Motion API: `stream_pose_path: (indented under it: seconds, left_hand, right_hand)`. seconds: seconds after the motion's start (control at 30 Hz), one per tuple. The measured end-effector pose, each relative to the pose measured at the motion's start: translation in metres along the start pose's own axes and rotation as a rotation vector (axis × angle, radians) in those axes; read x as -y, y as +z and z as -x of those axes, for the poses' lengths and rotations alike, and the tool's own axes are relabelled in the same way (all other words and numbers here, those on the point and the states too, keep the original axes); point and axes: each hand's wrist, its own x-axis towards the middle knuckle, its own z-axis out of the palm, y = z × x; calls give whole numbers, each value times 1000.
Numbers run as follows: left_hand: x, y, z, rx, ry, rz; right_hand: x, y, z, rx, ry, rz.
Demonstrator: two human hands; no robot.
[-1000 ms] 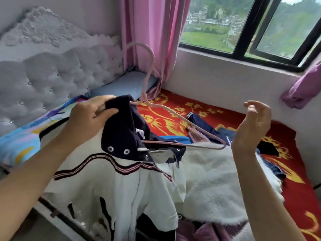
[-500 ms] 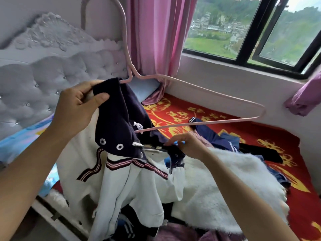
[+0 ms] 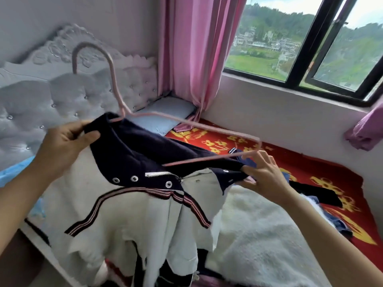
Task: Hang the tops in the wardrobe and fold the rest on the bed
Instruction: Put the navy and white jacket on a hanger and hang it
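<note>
The white jacket (image 3: 145, 220) hangs nearest, its body falling down in front of the bed's (image 3: 323, 170) edge. It is not yet in the wardrobe, which is not in view.

At the left end of the jacket's navy collar (image 3: 149, 154), the left hand (image 3: 62, 146) pinches the cloth, thumb on top and fingers curled under. At the right end of the collar, the right hand (image 3: 263, 177) pinches the cloth between thumb and lower fingers. Its upper fingers reach up close to the corner of the pink hanger (image 3: 211, 129); I cannot tell if they touch it.

This is the change. One second ago the right hand was open in the air and held nothing, and the collar was bunched. Now the collar is pulled wide between both hands. The hanger has come down again, and its left shoulder goes under the collar beside the left hand, while its right shoulder lies over the collar, uncovered. I judge the top is half on the hanger, and the right side must still go in.

Right of the jacket lies a fluffy white garment (image 3: 259, 235), and beyond it some dark clothes (image 3: 315, 193) on the red cover, still to sort. Behind the jacket are the grey headboard (image 3: 41, 100), a pink curtain (image 3: 192, 59) and the window (image 3: 294, 48).
</note>
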Motion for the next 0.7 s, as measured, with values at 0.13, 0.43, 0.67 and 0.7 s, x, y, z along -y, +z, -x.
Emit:
stream_pose_path:
  seconds: [0.13,0.43,0.67,0.7]
  left_hand:
    - [37,-9,10,33,-87,-75]
    - [37,-1,-2,153,25,-357]
    - [14,22,3,157,408,-478]
    - [8,23,3,127,417,-458]
  right_hand:
    - [14,-27,1,-26,-92,-89]
    - [25,-56,-14,6,-87,-222]
    - [-7,-53,-12,152,114,201]
    - [-11,-51,-11,163,137,220]
